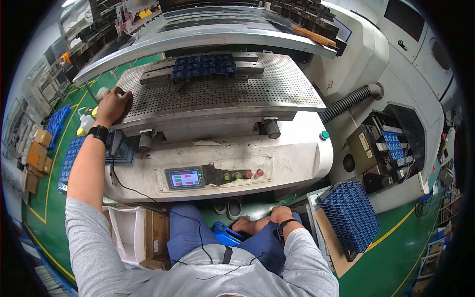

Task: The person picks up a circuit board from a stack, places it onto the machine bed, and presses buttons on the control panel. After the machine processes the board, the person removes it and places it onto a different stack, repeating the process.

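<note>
My left hand point(113, 105) is at the left edge of the perforated metal table point(277, 89), its fingers curled over the rim. A dark blue circuit board panel point(204, 66) lies on the table between metal bars point(153, 77), away from both hands. My right hand point(281, 215) rests on my right knee with its fingers curled in; nothing shows in it. Above the table's far side is a wide metal frame point(208, 37).
The machine's front has a small touch screen point(184, 179) and green and red buttons point(249, 174). A wooden-handled tool point(314, 36) lies on the frame. At right are a rack of blue boards point(350, 218) and a ribbed hose point(346, 103). A carton point(157, 235) stands by my left leg.
</note>
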{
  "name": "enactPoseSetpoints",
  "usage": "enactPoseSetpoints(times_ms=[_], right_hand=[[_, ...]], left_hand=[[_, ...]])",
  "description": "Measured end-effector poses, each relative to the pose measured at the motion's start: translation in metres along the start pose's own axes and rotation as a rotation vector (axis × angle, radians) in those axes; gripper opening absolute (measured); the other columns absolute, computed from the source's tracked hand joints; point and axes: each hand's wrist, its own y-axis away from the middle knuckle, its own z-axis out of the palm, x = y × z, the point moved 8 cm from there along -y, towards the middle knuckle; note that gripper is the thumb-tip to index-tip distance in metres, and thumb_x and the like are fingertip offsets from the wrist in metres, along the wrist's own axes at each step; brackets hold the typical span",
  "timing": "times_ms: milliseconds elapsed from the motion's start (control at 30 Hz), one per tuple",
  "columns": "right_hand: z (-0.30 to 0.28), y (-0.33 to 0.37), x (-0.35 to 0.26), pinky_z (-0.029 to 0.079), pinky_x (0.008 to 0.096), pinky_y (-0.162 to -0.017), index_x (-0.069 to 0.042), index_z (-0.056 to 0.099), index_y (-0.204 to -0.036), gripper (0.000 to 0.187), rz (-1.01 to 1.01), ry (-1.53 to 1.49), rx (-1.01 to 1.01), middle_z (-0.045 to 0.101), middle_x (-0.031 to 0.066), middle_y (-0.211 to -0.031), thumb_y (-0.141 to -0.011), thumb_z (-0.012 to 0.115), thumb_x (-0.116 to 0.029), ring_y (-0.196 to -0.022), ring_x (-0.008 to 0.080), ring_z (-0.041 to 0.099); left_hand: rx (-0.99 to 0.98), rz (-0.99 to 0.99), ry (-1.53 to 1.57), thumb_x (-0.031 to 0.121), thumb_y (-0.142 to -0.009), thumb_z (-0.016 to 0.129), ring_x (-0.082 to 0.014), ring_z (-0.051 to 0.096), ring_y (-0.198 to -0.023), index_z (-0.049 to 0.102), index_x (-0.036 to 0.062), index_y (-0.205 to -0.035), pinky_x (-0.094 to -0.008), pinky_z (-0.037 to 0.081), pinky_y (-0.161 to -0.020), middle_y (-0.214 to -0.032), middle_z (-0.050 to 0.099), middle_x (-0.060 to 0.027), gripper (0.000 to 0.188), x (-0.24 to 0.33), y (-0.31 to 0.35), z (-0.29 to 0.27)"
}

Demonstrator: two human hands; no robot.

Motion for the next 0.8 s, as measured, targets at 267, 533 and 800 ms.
enactPoseSetpoints(times_ms=[267,533,800], right_hand=[[0.000,-0.001,0.000,0.054,0.0425,-0.110,-0.016,0.074,-0.138,0.065,0.012,0.025,0.007,0.070,0.0122,-0.144,-0.093,0.067,-0.062,-0.133,0.0297,0.067],[-0.003,0.001,-0.004,0.054,0.0431,-0.109,-0.017,0.074,-0.139,0.064,-0.018,0.012,-0.027,0.069,0.0118,-0.146,-0.092,0.067,-0.060,-0.134,0.0292,0.067],[-0.005,0.007,-0.002,0.053,0.0423,-0.110,-0.016,0.074,-0.139,0.060,0.005,-0.003,-0.011,0.069,0.0131,-0.146,-0.093,0.065,-0.055,-0.134,0.0280,0.067]], left_hand=[[0.007,-0.032,0.003,0.057,-0.101,0.063,-0.0485,0.069,-0.111,0.073,0.0065,-0.121,-0.0503,0.054,-0.100,-0.119,0.069,-0.0313,0.055,-0.002,-0.001,0.000],[0.034,-0.030,0.005,0.055,-0.101,0.064,-0.0472,0.068,-0.111,0.073,0.0054,-0.118,-0.0501,0.055,-0.098,-0.114,0.072,-0.0300,0.053,0.013,0.006,-0.014],[0.028,-0.053,0.007,0.056,-0.101,0.064,-0.0471,0.068,-0.112,0.073,0.0056,-0.119,-0.0501,0.055,-0.098,-0.115,0.072,-0.0292,0.054,0.009,0.006,-0.011]])
